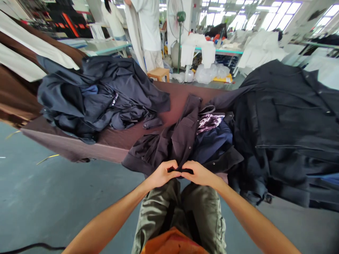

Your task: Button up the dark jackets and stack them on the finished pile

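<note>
A dark garment (182,139) lies over the near edge of the brown-covered table (119,139), with navy lining and a purple-and-white patterned patch (210,122) showing on its right part. At its lower edge, my left hand (164,173) pinches the cloth between thumb and fingers. My right hand (198,173) pinches the same edge just beside it, and the fingertips of both hands nearly meet. Small snap buttons dot the dark cloth. The bit of fabric between the fingertips is mostly hidden.
A heap of dark navy garments (106,95) lies at the left of the table. Black jackets (286,113) are piled high at the right. Beyond the table stand a wooden stool (159,73), a green fan (181,16) and a person in white (149,28).
</note>
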`<state>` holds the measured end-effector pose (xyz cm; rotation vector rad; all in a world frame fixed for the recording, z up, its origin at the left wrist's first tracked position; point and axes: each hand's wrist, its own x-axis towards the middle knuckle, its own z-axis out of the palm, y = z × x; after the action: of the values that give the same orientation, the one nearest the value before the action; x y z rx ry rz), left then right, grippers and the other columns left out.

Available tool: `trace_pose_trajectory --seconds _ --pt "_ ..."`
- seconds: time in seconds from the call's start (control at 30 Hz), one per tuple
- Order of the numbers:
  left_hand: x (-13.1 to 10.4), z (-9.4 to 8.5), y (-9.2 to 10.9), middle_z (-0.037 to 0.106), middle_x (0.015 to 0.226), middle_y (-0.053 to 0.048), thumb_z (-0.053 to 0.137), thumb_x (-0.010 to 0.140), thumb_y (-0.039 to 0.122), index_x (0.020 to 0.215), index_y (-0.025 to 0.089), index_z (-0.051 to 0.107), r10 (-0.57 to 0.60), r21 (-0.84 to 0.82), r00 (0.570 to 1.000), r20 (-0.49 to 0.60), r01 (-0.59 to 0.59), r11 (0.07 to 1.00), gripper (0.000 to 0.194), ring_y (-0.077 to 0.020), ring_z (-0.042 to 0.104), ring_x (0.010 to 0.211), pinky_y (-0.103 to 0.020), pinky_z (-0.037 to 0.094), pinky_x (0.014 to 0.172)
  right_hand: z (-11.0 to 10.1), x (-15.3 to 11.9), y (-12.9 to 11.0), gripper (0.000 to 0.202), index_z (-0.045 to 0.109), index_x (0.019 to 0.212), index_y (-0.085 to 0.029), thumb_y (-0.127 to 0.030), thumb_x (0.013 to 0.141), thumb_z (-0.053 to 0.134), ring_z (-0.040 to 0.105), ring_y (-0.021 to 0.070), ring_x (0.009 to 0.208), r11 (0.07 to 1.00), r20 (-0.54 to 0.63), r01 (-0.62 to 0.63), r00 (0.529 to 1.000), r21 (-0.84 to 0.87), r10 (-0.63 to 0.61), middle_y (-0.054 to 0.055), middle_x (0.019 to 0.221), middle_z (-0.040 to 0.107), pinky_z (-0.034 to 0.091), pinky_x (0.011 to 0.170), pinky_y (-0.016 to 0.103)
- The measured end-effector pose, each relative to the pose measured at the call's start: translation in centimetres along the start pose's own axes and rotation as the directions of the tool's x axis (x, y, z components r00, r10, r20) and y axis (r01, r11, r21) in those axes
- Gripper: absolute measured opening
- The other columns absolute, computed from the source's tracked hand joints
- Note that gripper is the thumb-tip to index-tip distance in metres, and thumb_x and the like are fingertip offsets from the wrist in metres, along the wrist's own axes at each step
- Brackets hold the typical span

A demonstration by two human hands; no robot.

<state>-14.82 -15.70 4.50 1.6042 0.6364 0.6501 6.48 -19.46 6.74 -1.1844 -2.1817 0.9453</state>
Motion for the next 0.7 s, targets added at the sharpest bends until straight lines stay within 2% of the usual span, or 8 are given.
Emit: trace_pose_trajectory --seconds 0.17,0.3,0.37,0.47,0.57,0.7 --pt "0.1 0.0 -0.7 0.042 0.069 0.003 0.072 0.083 0.045 0.072 0.014 0.053 -0.038 -0.059 0.994 -0.105 0.032 0.998 0.037 -0.0104 0.037 0.067 -0.023 0.030 0.061 1.2 0.6 0.6 0.006 0.065 0.089 -0.018 -0.020 0.093 0.060 0.060 0.0176 0.082 0.999 -0.105 0.037 0.994 0.004 -0.036 0.003 0.088 0.068 0.042 0.079 0.030" --pt "-0.2 0.9 -1.8 0.042 0.069 0.004 0.073 0.081 0.046 0.073 0.014 0.053 -0.052 -0.188 0.958 -0.281 -0.002 0.982 0.038 -0.0094 0.036 0.065 -0.022 0.030 0.061 1.8 1.1 0.4 0.005 0.062 0.094 -0.018 -0.022 0.094 0.058 0.057 0.0189 0.086 0.996 -0.193 0.043 0.980 -0.076 -0.057 0.004 0.093 0.066 0.040 0.081 0.032" --pt "-0.5 1.4 -2.4 0.042 0.069 0.004 0.073 0.080 0.048 0.072 0.015 0.052 -0.070 -0.231 0.925 -0.373 -0.019 0.973 0.040 -0.0097 0.037 0.066 -0.022 0.031 0.061 1.9 1.5 0.1 0.007 0.061 0.096 -0.019 -0.025 0.094 0.058 0.058 0.0181 0.087 0.999 -0.184 0.034 0.983 0.039 -0.027 0.003 0.094 0.066 0.041 0.081 0.031" --pt "-0.7 2.1 -3.1 0.043 0.067 0.004 0.071 0.081 0.051 0.072 0.015 0.052 -0.095 -0.238 0.890 -0.447 -0.016 0.971 0.042 -0.0097 0.037 0.065 -0.021 0.031 0.060 2.3 2.2 -0.3 0.017 0.060 0.094 -0.019 -0.036 0.093 0.059 0.059 0.0163 0.083 0.979 -0.138 -0.038 0.988 0.199 0.066 0.001 0.089 0.064 0.043 0.077 0.027" --pt "-0.5 2.3 -3.4 0.041 0.065 0.005 0.072 0.079 0.052 0.070 0.015 0.051 -0.096 -0.231 0.871 -0.482 -0.020 0.973 0.043 -0.0093 0.035 0.063 -0.021 0.030 0.060 3.3 2.9 -0.4 0.021 0.059 0.091 -0.019 -0.040 0.092 0.060 0.059 0.0167 0.082 0.989 -0.184 -0.094 0.976 0.112 0.114 0.001 0.088 0.064 0.043 0.076 0.028" --pt "-1.0 1.6 -2.4 0.044 0.069 0.003 0.074 0.077 0.052 0.073 0.015 0.052 -0.079 -0.232 0.863 -0.498 -0.046 0.972 0.043 -0.0105 0.039 0.068 -0.022 0.034 0.063 3.6 2.7 -0.3 0.014 0.060 0.097 -0.019 -0.033 0.095 0.058 0.060 0.0192 0.090 0.999 -0.268 -0.035 0.963 -0.007 0.032 0.004 0.096 0.066 0.043 0.083 0.032"
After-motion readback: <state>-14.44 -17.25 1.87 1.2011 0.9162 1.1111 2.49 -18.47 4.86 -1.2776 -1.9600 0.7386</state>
